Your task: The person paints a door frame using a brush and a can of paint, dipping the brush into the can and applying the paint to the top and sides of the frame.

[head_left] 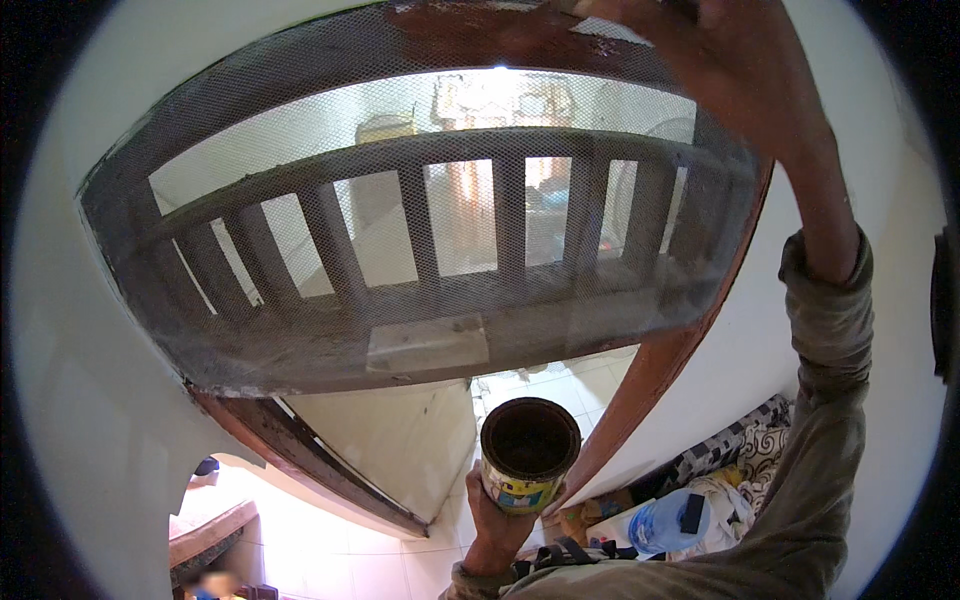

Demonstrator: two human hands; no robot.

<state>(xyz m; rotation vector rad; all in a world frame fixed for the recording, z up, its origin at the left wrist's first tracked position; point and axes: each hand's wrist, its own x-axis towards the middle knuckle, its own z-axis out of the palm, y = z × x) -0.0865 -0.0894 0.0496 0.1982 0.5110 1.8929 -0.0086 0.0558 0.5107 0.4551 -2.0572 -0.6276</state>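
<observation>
My left hand (500, 515) holds a round paint can (525, 480) with a worn printed label and dark contents, low in the middle of the view. My right hand (705, 75) is raised to the top right, at the upper rail of a wooden transom (490, 142) with vertical slats and fine mesh over it. Reddish-brown colour covers part of that rail near the hand; the rest is greyish and weathered. The right hand's fingers are bent around something at the top edge, too blurred and cut off to make out.
Below the transom are a reddish door frame (657, 380) and a pale panel (380, 440). At lower right, a blue water bottle (655, 525) lies among fabrics and cushions (755, 450). A person (215, 585) is at the lower left. Walls flank both sides.
</observation>
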